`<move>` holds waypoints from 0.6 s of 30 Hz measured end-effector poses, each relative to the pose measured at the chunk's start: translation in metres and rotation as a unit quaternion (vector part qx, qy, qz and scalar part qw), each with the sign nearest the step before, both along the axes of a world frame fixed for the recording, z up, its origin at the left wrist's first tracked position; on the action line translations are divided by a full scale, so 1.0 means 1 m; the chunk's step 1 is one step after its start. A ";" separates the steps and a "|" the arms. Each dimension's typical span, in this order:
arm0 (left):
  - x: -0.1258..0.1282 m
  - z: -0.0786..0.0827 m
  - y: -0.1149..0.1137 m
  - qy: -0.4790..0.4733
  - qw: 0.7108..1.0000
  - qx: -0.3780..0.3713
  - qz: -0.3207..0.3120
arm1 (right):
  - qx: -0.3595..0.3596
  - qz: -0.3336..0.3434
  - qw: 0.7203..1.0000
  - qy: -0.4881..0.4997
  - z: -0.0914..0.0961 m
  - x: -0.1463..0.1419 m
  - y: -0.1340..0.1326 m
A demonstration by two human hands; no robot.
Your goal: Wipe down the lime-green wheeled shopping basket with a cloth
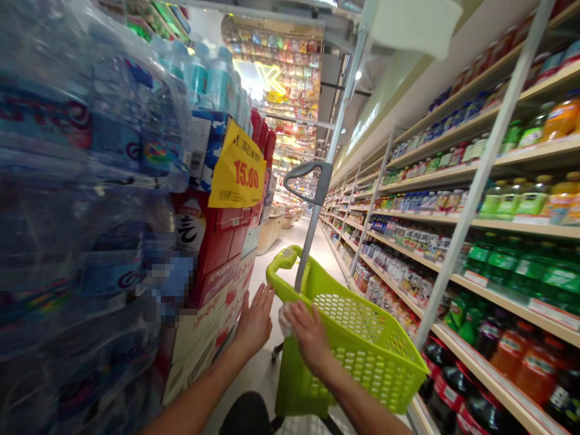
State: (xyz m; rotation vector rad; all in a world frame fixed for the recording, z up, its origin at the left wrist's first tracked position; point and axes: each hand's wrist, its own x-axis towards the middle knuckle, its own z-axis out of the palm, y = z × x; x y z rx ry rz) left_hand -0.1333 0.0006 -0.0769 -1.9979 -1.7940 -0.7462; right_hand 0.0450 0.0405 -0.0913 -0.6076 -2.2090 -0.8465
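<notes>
A lime-green shopping basket trolley (pixel 376 356) with perforated sides stands in front of me, its grey pull handle (pixel 315 184) raised on a pole. At the basket's near side, my right hand (pixel 310 338) has a crumpled white wipe or tissue (pixel 285 319) under its fingers, against the green wall. The wipe is mostly covered by those fingers. My left hand (pixel 254 320) is held just left of the basket, fingers stretched out and nothing visible in it. Its fingertips are close to the rim corner; whether they touch it I cannot tell.
Wrapped packs of water bottles (pixel 113 145) rise on the left, beside stacked drink cartons (pixel 222 241) with a yellow price sign (pixel 238 166). Long shelves (pixel 521 226) of bottled drinks line the right. Between them the pale aisle floor (pixel 324 241) runs ahead.
</notes>
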 end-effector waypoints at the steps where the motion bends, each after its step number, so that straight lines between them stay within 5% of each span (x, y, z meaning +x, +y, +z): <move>1: 0.000 0.012 0.005 0.000 1.000 0.011 0.002 | 0.020 -0.007 1.000 0.023 0.020 -0.004 0.004; 5: 0.006 0.051 0.017 0.016 1.000 -0.025 -0.008 | 0.067 -0.024 0.995 -0.072 0.102 -0.013 0.022; 8: 0.008 0.060 0.019 0.040 0.997 -0.069 -0.020 | 0.087 -0.023 0.976 -0.199 0.153 -0.007 0.032; 12: 0.008 0.057 0.018 0.061 0.995 -0.077 -0.020 | 0.117 -0.115 0.982 -0.091 0.220 0.000 0.034; 15: 0.010 0.054 0.017 0.061 0.995 -0.076 -0.018 | 0.133 -0.136 0.979 -0.075 0.231 0.004 0.028; 18: 0.013 0.055 0.016 0.063 0.995 -0.076 -0.021 | 0.136 -0.088 0.966 -0.203 0.198 0.010 0.024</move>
